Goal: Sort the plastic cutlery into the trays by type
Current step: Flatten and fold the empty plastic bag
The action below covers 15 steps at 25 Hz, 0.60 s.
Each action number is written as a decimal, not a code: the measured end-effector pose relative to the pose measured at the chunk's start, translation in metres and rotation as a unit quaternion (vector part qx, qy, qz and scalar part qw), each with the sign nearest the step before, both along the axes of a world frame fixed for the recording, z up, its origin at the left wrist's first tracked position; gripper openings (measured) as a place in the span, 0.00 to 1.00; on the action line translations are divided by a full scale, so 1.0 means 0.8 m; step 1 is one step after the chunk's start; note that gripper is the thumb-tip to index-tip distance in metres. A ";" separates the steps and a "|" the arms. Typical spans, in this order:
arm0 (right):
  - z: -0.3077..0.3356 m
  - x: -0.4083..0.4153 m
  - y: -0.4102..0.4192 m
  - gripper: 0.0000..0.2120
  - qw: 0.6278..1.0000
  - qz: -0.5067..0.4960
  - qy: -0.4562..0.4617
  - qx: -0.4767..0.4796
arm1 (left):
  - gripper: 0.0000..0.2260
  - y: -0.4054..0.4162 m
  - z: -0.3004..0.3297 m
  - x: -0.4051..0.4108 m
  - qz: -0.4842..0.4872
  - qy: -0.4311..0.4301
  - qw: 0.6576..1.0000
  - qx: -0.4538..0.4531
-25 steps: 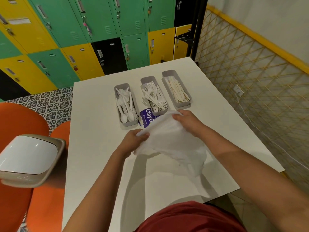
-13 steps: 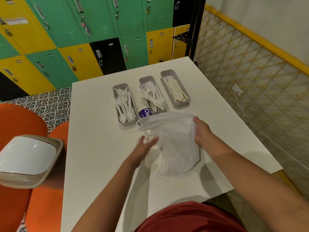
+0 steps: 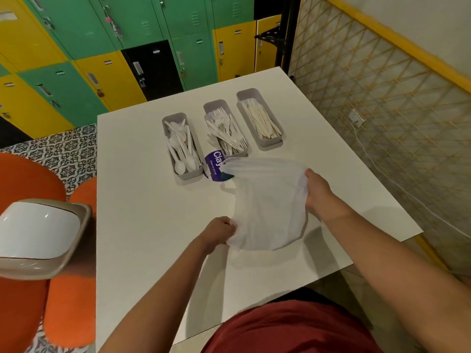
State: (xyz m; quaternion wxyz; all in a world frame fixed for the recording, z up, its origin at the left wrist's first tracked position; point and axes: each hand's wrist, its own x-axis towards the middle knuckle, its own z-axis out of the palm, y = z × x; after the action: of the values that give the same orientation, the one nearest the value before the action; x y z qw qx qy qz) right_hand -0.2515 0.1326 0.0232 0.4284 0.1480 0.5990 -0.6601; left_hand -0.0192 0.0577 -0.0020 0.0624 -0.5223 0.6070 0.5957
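Three grey trays stand side by side on the white table [image 3: 142, 225]. The left tray [image 3: 190, 175] holds white spoons [image 3: 182, 149], the middle tray [image 3: 212, 105] white forks [image 3: 225, 135], the right tray [image 3: 271, 143] cream knives [image 3: 262, 119]. In front of them I hold a white plastic bag [image 3: 270, 207] with a purple printed label [image 3: 216, 163]. My left hand [image 3: 220, 231] grips its near left edge. My right hand [image 3: 318, 193] grips its right edge. What is inside the bag is hidden.
A bin with a white swing lid [image 3: 38, 230] stands at the left on orange seats [image 3: 66, 309]. Green, yellow and black lockers [image 3: 127, 59] line the far side. A lattice wall with a socket and cable [image 3: 356, 118] runs along the right.
The bag has been spread wider and flatter. My right hand moved right and away along its edge; my left hand dropped to the lower left corner and took hold of it.
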 end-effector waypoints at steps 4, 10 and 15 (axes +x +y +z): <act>-0.013 -0.025 0.030 0.18 0.999 -0.024 0.031 0.022 | 0.11 -0.036 -0.001 0.032 0.040 -0.051 0.998 -0.015; -0.048 -0.038 0.066 0.12 0.993 0.080 0.027 0.078 | 0.06 -0.041 0.013 0.040 0.424 0.166 0.887 0.076; -0.051 -0.039 0.078 0.24 0.893 0.274 0.284 0.217 | 0.07 0.034 -0.006 0.002 0.364 0.047 0.918 0.153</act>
State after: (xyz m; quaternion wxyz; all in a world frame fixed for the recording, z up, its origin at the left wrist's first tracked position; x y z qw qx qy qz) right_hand -0.2826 0.1954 -0.0178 0.3613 -0.1268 0.8402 -0.3839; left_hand -0.0179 0.0848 -0.0065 -0.1082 -0.6626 0.2791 0.6866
